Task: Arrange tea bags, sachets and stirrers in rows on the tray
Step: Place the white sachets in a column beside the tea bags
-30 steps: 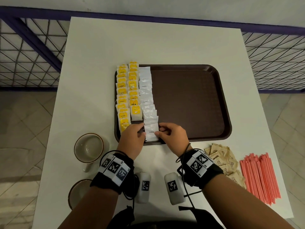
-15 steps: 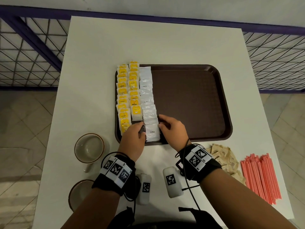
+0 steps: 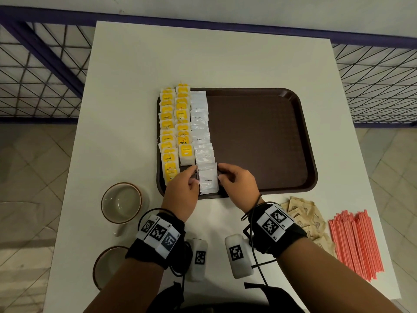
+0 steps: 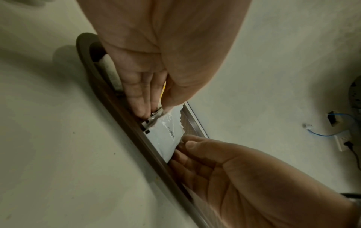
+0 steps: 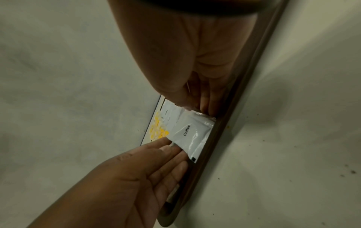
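Observation:
A brown tray [image 3: 259, 141] holds two rows of yellow tea bags [image 3: 174, 129] along its left side. Beside them runs a row of overlapping white coffee sachets [image 3: 199, 123]. The nearest coffee sachet [image 3: 208, 180] [image 4: 166, 138] [image 5: 191, 134] lies at the tray's near rim. My left hand [image 3: 196, 177] [image 4: 154, 112] [image 5: 175, 148] pinches its left edge. My right hand [image 3: 220, 175] [image 4: 181, 148] [image 5: 197, 109] pinches its right edge, thumb on top.
Brown paper sachets [image 3: 309, 220] lie in a heap on the white table [image 3: 203, 59], right of my right wrist. A bundle of pink stirrers [image 3: 354, 242] lies further right. Two cups [image 3: 121, 202] [image 3: 108, 265] stand at the near left. Mesh railings flank the table.
My right hand slid a little farther up the sachet's right edge. The sachet and my left hand have hardly moved.

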{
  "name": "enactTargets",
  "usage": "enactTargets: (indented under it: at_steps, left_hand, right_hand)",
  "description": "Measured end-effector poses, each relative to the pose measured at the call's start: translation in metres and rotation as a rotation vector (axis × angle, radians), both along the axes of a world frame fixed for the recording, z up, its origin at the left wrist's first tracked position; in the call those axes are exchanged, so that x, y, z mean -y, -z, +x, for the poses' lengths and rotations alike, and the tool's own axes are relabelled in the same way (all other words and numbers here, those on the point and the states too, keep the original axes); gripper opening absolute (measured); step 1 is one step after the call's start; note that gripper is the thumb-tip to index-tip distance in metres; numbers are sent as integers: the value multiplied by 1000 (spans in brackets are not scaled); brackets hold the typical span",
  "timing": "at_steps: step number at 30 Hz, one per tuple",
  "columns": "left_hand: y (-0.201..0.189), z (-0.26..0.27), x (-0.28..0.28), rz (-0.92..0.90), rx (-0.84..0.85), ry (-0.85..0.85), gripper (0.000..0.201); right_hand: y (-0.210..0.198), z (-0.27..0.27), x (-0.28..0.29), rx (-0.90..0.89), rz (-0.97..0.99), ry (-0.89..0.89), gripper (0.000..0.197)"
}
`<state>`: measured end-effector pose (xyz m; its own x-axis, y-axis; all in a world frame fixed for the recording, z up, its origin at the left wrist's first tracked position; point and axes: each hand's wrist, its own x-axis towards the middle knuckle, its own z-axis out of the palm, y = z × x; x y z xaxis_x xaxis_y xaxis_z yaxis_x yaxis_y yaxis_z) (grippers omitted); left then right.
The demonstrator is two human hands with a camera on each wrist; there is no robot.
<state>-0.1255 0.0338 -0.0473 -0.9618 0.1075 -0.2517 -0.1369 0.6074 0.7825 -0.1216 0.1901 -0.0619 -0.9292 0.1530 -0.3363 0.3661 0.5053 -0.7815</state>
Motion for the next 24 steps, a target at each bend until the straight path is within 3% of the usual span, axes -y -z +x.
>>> enactTargets:
  at_steps: [11,17,24]
  left_hand:
    - [5,3,2,7,28,-48,36]
    - [11,0,2,18,29,-70,6]
    - [12,-5,0,-23,38,-35,4]
  right_hand:
    - [-2,3,-2,23,-1,37,27]
    - [-4,5,-2,23,-31,12,28]
    - [-7,7,-2,-7,-18,-15,30]
